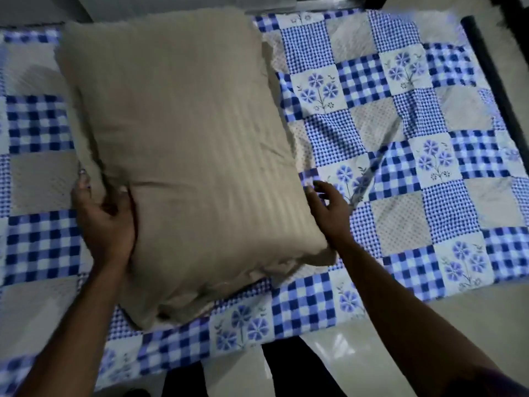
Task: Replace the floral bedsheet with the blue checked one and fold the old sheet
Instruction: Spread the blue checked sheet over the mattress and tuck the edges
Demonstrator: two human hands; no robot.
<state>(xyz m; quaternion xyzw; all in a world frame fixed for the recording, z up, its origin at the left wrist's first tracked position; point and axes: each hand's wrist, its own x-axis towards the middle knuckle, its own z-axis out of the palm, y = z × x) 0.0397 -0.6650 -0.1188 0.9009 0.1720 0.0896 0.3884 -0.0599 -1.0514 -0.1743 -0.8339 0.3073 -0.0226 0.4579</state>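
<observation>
pillow (183,144): beige cloth, matt, faint woven stripes. bedsheet (400,144): blue checked printed cloth, matt, lightly creased. floor (472,319): glossy, smooth.

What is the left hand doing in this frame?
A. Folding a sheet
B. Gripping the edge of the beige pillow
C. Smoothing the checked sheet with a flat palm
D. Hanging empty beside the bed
B: the left hand has its thumb and fingers curled round the edge of the beige pillow, which lies on the blue checked sheet.
</observation>
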